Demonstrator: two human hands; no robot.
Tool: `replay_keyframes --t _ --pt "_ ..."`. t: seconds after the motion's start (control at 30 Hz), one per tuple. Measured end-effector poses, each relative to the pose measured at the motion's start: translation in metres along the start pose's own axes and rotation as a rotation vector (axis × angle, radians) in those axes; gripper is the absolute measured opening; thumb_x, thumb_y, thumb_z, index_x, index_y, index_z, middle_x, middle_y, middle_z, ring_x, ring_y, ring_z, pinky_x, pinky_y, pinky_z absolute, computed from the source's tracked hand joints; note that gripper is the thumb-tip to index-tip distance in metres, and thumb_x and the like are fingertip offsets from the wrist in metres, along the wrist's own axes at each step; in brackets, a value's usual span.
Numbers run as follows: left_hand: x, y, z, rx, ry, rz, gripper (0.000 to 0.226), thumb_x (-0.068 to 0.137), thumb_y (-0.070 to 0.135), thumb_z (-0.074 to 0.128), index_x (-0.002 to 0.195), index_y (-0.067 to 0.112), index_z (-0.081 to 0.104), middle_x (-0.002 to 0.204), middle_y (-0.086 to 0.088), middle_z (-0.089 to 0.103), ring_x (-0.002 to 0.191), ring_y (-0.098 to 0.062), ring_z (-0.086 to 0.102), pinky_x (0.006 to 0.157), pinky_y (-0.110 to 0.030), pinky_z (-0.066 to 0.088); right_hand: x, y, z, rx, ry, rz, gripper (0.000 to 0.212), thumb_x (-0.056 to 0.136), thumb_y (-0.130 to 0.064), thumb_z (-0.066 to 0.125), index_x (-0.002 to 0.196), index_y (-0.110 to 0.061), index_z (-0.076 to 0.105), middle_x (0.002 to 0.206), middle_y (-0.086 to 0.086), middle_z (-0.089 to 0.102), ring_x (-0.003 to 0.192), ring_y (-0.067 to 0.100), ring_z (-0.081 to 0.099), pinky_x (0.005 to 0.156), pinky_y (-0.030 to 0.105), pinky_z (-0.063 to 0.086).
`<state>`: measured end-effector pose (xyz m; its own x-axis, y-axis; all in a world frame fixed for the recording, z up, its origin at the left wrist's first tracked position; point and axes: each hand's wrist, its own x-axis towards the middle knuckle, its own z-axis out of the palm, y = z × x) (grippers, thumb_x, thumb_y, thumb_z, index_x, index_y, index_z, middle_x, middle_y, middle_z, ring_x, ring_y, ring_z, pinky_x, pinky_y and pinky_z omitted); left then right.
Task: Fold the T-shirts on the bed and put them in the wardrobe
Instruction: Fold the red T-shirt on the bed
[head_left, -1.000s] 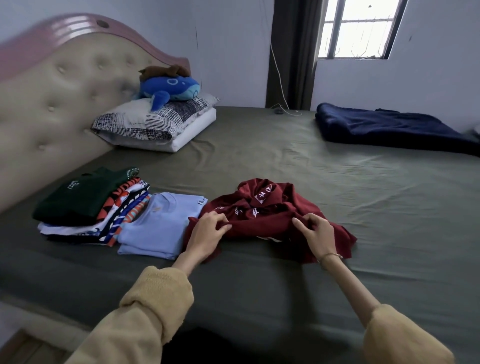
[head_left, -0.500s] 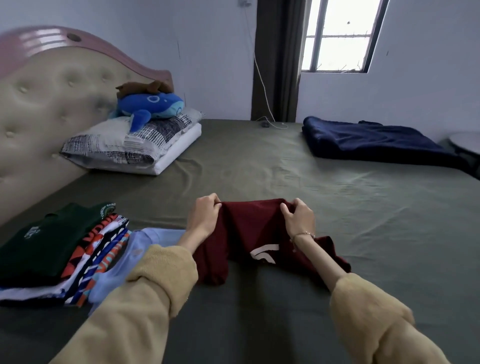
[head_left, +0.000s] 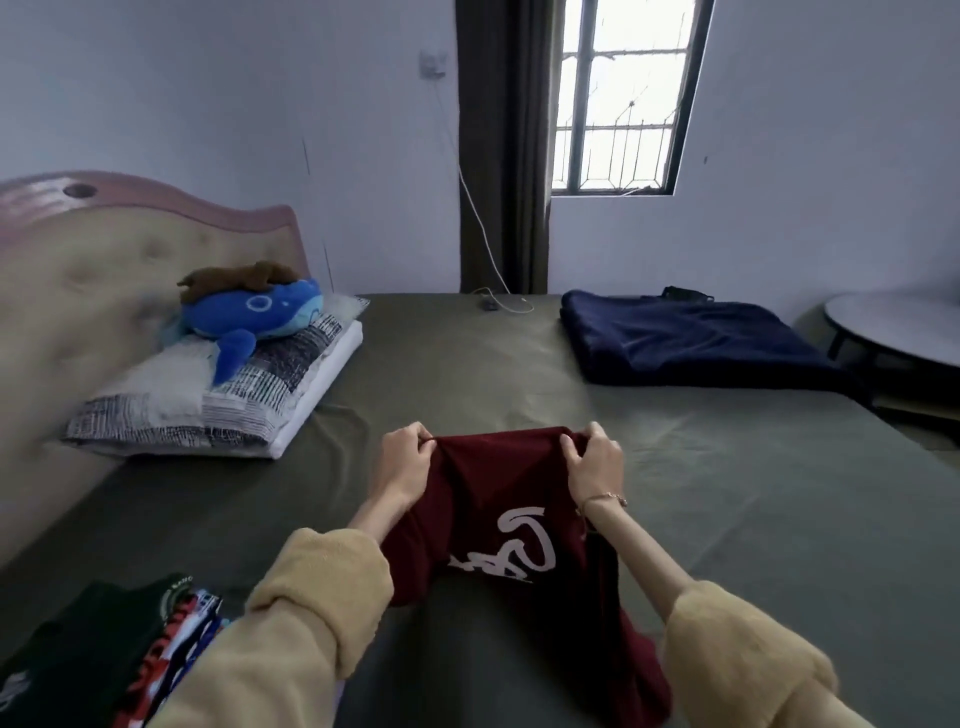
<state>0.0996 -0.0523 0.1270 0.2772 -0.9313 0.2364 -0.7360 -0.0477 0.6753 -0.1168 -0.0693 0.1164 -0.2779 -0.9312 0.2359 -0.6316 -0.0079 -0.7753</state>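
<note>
The maroon shirt (head_left: 498, 499) is pinched at its top edge by the left hand (head_left: 402, 467) and right hand (head_left: 595, 465), above the bed (head_left: 727, 493). It seems light and limp, best held by the corners.

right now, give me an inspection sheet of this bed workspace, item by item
surface: olive bed sheet, lightly creased.
job's things: maroon T-shirt with white print, held up by its top edge, lower part draping to the sheet; stack of folded T-shirts at near left, dark green one on top.
clutter: blue whale plush with a brown plush on it, on a patterned pillow; folded navy blanket at far right.
hands: left hand and right hand each pinch a top corner of the maroon T-shirt.
cables: white cable from the wall down to the bed's far edge.
surroundings: padded headboard, barred window, dark curtain, round table.
</note>
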Motion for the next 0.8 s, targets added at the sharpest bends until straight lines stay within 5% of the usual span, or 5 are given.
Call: replay_keyframes --t 0.33,0.6,0.73,0.8 --pt "0.045 0.11 -0.059 0.123 -0.043 0.106 0.014 0.094 0.021 0.054 0.09 0.013 0.065 0.092 -0.003 0.069 0.086 -0.019 0.063 0.065 -0.026 0.038 0.05 -0.072 -0.095 0.044 0.063 0.014 0.027 0.093 -0.023 0.056 0.099 0.004 0.058 0.098 0.019 0.065 0.098 0.033 0.056 0.076 0.031 0.036" --pt "0.079 0.138 -0.078 0.144 -0.071 0.178 0.013 0.094 0.024 0.055 0.092 0.018 0.066 0.096 -0.001 0.069 0.089 -0.019 0.063 0.065 -0.026 0.039 0.073 -0.087 -0.119 0.066 0.113 0.028 0.018 0.091 -0.024 0.058 0.081 -0.011 0.052 0.091 0.018 0.065 0.094 0.033 0.057 0.074 0.031 0.035" --pt "0.094 0.144 -0.08 0.181 0.0 0.192 0.013 0.094 0.022 0.053 0.093 0.016 0.065 0.098 -0.003 0.065 0.092 -0.021 0.06 0.068 -0.028 0.038 0.084 -0.09 -0.133 -0.024 0.254 0.081 0.028 0.092 -0.031 0.056 0.097 -0.004 0.063 0.106 0.02 0.058 0.105 0.036 0.047 0.087 0.034 0.033" --pt "0.099 0.142 -0.082 0.224 0.078 0.185 0.014 0.094 0.022 0.054 0.095 0.014 0.065 0.104 -0.006 0.057 0.1 -0.023 0.055 0.072 -0.032 0.044 0.088 -0.087 -0.149 0.019 0.395 0.196 0.03 0.094 -0.033 0.053 0.104 -0.006 0.062 0.109 0.022 0.056 0.104 0.036 0.049 0.082 0.034 0.037"
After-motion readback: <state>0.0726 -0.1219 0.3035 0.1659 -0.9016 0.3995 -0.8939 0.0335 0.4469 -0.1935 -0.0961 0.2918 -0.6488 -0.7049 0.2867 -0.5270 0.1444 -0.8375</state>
